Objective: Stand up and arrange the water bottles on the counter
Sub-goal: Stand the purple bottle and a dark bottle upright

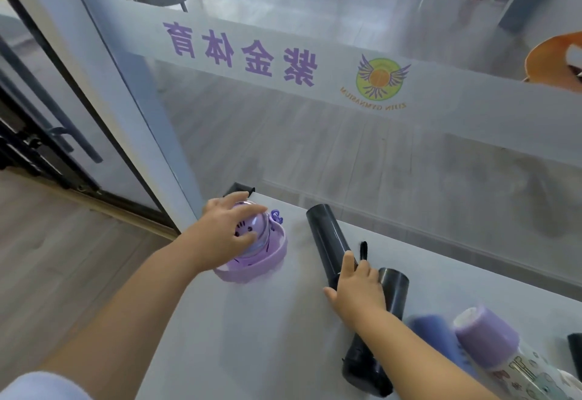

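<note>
Item: pale counter point(267, 330) against a glass partition point(315, 147), with bottles in mixed positions. Nearest, at the lower right edge, lay a printed bottle with a lilac cap point(486, 338), on its side, a blurred blue bottle point(436, 336) just left of it. Next, a black flask point(374, 352) lay on its side, partly under the right forearm. The right hand point(357, 292) rested with fingers curled over a long black bottle point(329, 239), also lying down and pointing toward the glass; whether the grip was closed cannot be told. Left of it, the left hand point(226, 236) spread wide over the domed top of an upright purple bottle point(255, 251), palm pressing on it. Beyond the glass, purple lettering point(239, 50) and a winged logo point(381, 80) showed mirrored.
</note>
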Demonstrator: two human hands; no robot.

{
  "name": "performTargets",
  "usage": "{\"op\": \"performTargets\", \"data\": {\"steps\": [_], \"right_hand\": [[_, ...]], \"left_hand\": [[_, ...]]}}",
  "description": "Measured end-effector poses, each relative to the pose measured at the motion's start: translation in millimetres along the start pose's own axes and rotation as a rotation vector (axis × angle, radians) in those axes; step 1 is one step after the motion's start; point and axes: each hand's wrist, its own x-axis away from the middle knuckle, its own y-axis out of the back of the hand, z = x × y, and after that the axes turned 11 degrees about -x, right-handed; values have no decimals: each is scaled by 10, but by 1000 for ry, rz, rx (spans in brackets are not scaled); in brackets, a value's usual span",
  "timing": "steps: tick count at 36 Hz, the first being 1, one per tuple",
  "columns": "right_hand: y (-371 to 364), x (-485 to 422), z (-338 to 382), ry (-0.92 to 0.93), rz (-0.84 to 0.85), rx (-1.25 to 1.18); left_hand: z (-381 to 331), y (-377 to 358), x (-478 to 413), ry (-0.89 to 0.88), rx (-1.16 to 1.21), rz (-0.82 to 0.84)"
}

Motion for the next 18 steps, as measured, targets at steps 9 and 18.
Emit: {"op": "performTargets", "data": {"steps": [9,18], "right_hand": [[279,42,-11,13,-129,-177],[845,30,160,163,-306,-524]], "left_hand": [[24,-154,26,55,51,-191],[84,-213,35,10,55,-311]]}}
